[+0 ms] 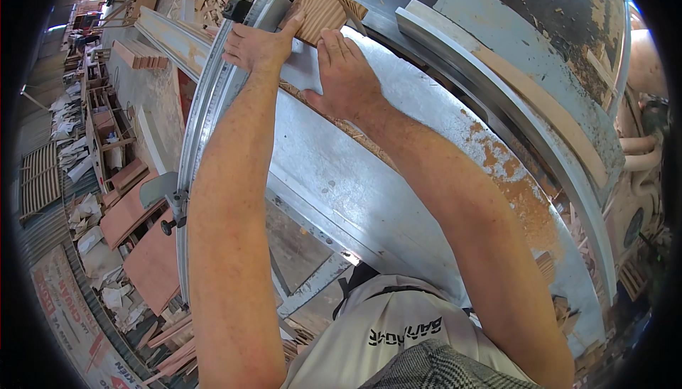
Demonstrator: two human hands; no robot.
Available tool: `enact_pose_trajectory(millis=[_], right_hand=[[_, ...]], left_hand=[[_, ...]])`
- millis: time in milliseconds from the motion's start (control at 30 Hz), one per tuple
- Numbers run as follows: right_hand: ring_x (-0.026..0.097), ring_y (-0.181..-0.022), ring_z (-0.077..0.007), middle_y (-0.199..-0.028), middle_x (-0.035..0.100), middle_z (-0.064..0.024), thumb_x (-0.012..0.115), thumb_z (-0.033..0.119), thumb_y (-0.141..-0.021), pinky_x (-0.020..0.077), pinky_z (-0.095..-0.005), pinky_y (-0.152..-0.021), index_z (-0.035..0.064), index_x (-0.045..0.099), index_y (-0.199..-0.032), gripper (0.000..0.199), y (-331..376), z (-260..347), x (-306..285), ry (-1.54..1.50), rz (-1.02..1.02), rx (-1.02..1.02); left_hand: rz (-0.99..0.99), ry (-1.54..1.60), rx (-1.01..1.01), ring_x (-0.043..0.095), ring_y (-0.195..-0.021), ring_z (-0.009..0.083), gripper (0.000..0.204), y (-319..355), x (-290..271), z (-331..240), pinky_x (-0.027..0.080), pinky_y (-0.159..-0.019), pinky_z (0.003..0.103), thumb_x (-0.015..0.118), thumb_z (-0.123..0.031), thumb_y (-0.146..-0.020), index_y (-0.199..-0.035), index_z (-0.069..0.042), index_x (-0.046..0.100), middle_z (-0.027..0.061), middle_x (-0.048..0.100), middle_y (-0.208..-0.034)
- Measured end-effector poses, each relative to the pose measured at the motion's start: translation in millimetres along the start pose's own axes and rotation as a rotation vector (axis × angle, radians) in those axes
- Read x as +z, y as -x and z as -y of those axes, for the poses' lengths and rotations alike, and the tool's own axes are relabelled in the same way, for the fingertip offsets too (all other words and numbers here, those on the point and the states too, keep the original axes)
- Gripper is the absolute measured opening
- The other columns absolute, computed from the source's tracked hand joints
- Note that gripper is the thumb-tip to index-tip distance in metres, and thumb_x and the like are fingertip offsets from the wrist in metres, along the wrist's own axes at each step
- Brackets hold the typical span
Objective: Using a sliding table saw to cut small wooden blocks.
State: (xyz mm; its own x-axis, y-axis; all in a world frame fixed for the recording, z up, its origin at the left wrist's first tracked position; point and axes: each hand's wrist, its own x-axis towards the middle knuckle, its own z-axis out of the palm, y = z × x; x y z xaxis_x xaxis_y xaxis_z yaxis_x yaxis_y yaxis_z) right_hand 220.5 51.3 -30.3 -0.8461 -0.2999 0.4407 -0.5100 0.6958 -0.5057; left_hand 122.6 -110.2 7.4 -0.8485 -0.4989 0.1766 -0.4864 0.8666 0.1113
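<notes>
A wooden block [317,14] with striped grain lies at the far end of the pale metal saw table [320,169], close to an aluminium rail [199,115]. My left hand [259,45] has its fingers spread over the rail, and its thumb rests against the block's left side. Fingers of my right hand [346,75] stretch forward, the tips at the block's near face and the thumb held apart. Neither hand wraps round the wood. Another grained wood piece [348,7] shows behind the block, partly hidden by it.
A long metal fence [497,69] curves along the right, beside a dusty blue-grey plate [526,41]. On the rail's left side sits a clamp-like stop with a black knob [168,226]. Stacked boards [138,55] and reddish panels [153,261] lie on the floor at left.
</notes>
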Motion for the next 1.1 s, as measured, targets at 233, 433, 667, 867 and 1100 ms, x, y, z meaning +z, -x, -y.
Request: enact_pose_trajectory(millis=[233,433,667,867,1100], right_hand=[[0.04,-0.143,-0.0401,-0.148,0.043,-0.0307,0.08,0.044,-0.078,0.0302,-0.043,-0.122,-0.0178,0.047,-0.137,0.091,3.2,3.1,-5.7,-0.034,0.033,0.019],[0.041,-0.141,-0.0403,-0.148,0.043,-0.03,0.079,0.045,-0.08,0.0308,-0.0435,-0.121,-0.017,0.048,-0.136,0.089,6.9,4.7,-11.3,-0.064,0.063,-0.002],[0.045,-0.139,-0.0388,-0.147,0.047,-0.0259,0.08,0.035,-0.083,0.0367,-0.0441,-0.117,-0.0125,0.049,-0.136,0.078,11.7,10.2,-20.3,-0.131,0.212,-0.038],[0.062,-0.119,-0.0347,-0.143,0.053,-0.0237,0.077,0.025,-0.088,0.0512,-0.0429,-0.101,-0.0086,0.048,-0.14,0.069,27.4,8.4,-8.6,-0.448,-0.122,0.323],[0.068,-0.105,-0.0329,-0.131,0.062,-0.0246,0.073,0.028,-0.09,0.055,-0.0406,-0.091,-0.0102,0.05,-0.142,0.068,6.9,12.2,8.8,-0.461,-0.036,0.586]], left_hand=[[-0.016,0.019,0.008,0.024,-0.15,0.0403,0.141,7.2,-4.9,-1.9,0.006,-0.126,0.054,0.076,-0.085,-0.06,-0.151,0.011,0.026,0.0267,0.035,-0.154],[-0.017,0.076,0.037,0.021,-0.151,0.0396,0.139,14.7,-7.5,0.7,0.004,-0.126,0.054,0.076,-0.083,-0.062,-0.152,0.009,0.024,0.0266,0.032,-0.156],[-0.057,0.15,0.139,0.016,-0.152,0.041,0.133,23.9,-1.0,15.1,0.003,-0.126,0.056,0.081,-0.072,-0.067,-0.155,0.007,0.02,0.0251,0.03,-0.158],[-0.121,0.274,0.331,0.014,-0.153,0.0453,0.123,32.3,6.4,34.4,0.008,-0.125,0.06,0.084,-0.062,-0.072,-0.157,0.002,0.024,0.0267,0.027,-0.159],[-0.112,0.364,0.392,0.011,-0.151,0.054,0.076,71.4,17.1,73.1,0.012,-0.121,0.066,0.083,-0.05,-0.08,-0.14,-0.01,0.06,0.0261,0.023,-0.163]])
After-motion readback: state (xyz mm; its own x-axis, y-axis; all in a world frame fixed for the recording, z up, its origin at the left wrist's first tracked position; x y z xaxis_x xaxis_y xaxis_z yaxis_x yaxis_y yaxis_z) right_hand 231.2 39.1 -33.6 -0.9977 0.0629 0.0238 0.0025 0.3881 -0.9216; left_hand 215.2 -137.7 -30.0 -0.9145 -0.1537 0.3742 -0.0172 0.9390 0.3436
